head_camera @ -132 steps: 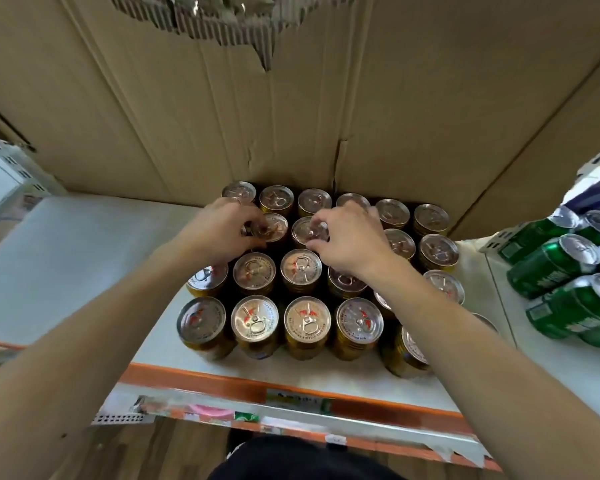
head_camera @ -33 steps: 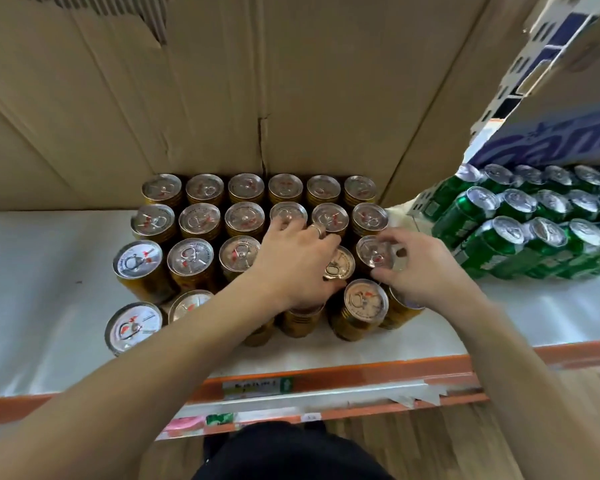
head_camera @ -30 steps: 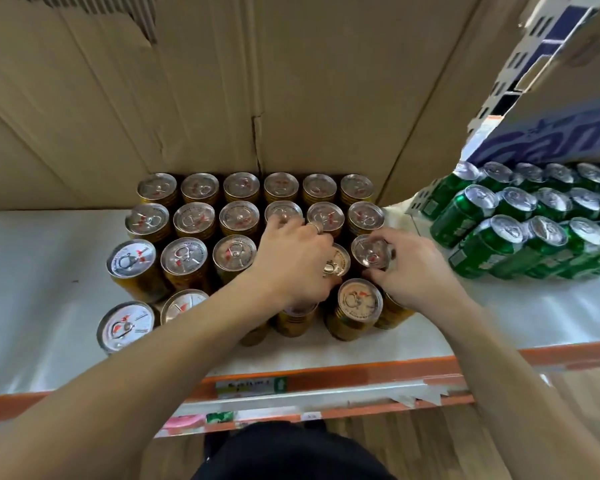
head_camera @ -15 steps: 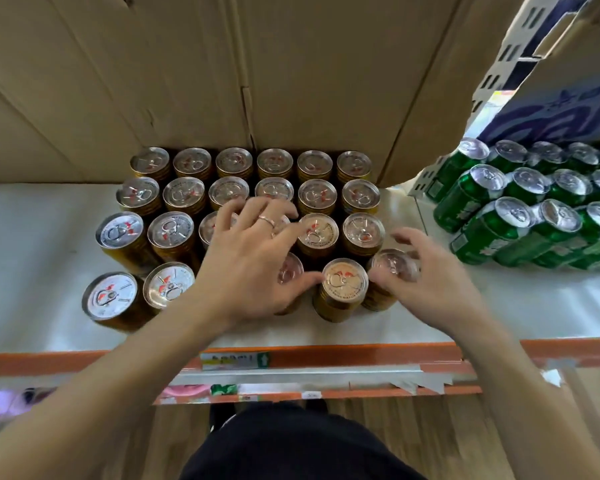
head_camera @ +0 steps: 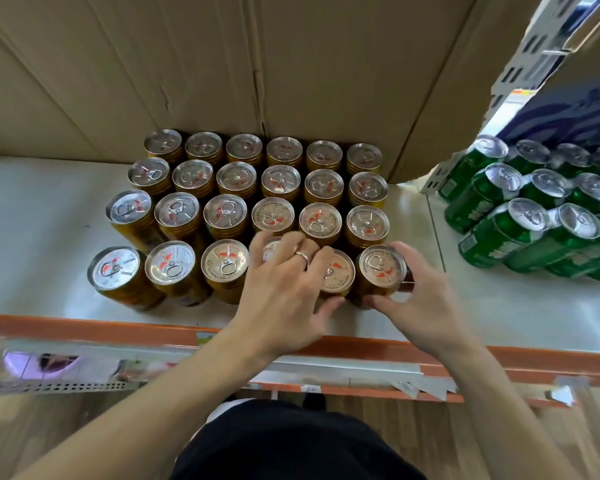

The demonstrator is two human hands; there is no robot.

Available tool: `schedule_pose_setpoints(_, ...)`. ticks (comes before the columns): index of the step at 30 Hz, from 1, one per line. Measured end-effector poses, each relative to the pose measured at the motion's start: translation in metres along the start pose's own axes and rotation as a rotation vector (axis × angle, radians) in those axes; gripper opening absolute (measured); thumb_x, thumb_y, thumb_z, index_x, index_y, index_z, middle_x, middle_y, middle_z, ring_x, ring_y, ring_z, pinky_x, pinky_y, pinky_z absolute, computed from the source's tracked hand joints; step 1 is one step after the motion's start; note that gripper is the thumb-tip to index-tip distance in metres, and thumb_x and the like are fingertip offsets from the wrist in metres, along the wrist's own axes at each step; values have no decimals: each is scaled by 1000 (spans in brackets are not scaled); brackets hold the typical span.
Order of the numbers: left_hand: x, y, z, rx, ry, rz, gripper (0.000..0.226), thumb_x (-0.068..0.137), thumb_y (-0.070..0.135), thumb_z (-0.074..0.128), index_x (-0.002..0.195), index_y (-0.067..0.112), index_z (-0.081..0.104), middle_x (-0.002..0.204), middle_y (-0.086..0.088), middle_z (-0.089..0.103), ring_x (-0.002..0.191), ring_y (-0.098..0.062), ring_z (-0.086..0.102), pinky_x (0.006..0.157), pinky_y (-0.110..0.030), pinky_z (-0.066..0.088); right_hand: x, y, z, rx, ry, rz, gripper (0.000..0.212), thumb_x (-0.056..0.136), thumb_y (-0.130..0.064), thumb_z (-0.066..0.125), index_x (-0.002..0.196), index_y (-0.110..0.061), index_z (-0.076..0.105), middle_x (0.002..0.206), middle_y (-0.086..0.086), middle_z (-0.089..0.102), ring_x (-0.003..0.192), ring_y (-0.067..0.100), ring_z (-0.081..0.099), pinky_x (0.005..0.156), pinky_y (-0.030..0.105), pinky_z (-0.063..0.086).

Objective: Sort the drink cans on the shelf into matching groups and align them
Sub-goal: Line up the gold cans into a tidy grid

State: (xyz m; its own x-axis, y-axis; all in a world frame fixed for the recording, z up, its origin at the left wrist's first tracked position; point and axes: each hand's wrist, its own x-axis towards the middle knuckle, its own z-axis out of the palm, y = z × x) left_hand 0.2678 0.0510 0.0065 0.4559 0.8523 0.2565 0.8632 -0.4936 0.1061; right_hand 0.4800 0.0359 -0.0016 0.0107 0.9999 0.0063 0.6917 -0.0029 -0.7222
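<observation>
Gold ribbed metal drink cans [head_camera: 236,178] stand upright in four rows of six on the white shelf [head_camera: 32,220], behind its orange front rail [head_camera: 84,329]. The right hand [head_camera: 420,306] is curled round the last can [head_camera: 381,266], at the right end of the row nearest this rail. The left hand [head_camera: 284,299] lies loosely spread on the next tops and grips nothing. The held can's axis is vertical. I judge it needs only a short slide along the rail, against the neighbour can [head_camera: 342,278].
</observation>
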Motion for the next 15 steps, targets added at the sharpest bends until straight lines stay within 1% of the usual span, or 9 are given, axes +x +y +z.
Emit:
schedule_pose_setpoints(2, 1, -1, -2, 9, -22, -6, 62, 76, 61, 58, 121, 18, 61, 112, -2, 66, 116, -27, 53, 103, -53, 34, 1, -1, -2, -11, -15, -16, 81, 68, -18, 89, 137, -28, 48, 103, -27, 58, 103, 9, 61, 90, 28, 53)
schedule_pose_setpoints(3, 2, -2, -3, 4, -31, 1, 64, 75, 61, 58, 123, 18, 60, 113, -2, 66, 115, -27, 53, 101, -52, 37, 2, -2, -3, -26, -22, -19, 80, 67, -19, 89, 136, -27, 48, 103, -21, 60, 102, 12, 63, 90, 31, 54)
schedule_pose_setpoints(6, 10, -9, -6, -11, -70, 42, 70, 72, 63, 61, 124, 16, 58, 114, -2, 65, 110, -27, 54, 88, -45, 44, 1, -4, -5, -60, -20, -21, 78, 65, -25, 91, 132, -24, 50, 103, -16, 62, 98, 13, 65, 84, 32, 55)
schedule_pose_setpoints(8, 17, -16, -8, -40, -108, 78, 72, 71, 67, 61, 124, 18, 56, 116, 0, 65, 109, -27, 54, 87, -43, 43, -3, -5, -4, -65, -8, -9, 78, 64, -30, 91, 130, -24, 50, 105, -15, 63, 98, 12, 63, 82, 27, 54)
schedule_pose_setpoints(11, 18, -28, -9, -62, -158, 113, 75, 73, 72, 60, 130, 24, 51, 125, 3, 62, 117, -24, 52, 96, -43, 40, -9, -5, 0, -93, 13, 5, 81, 65, -35, 90, 133, -23, 47, 109, -10, 65, 96, 11, 60, 78, 21, 50)
schedule_pose_setpoints(13, 12, -37, -8, -15, -151, 106, 83, 72, 75, 61, 137, 24, 48, 134, 2, 59, 126, -24, 50, 102, -44, 37, -7, -6, -1, -98, -3, 23, 82, 65, -36, 90, 133, -24, 46, 104, -13, 59, 93, 8, 55, 71, 8, 40)
schedule_pose_setpoints(15, 2, -45, -7, 17, -99, 51, 89, 72, 75, 63, 140, 20, 48, 140, -1, 56, 130, -24, 50, 107, -45, 33, -4, -7, -3, -98, -47, 45, 83, 64, -38, 90, 132, -25, 43, 103, -16, 52, 92, 7, 53, 66, 5, 34)
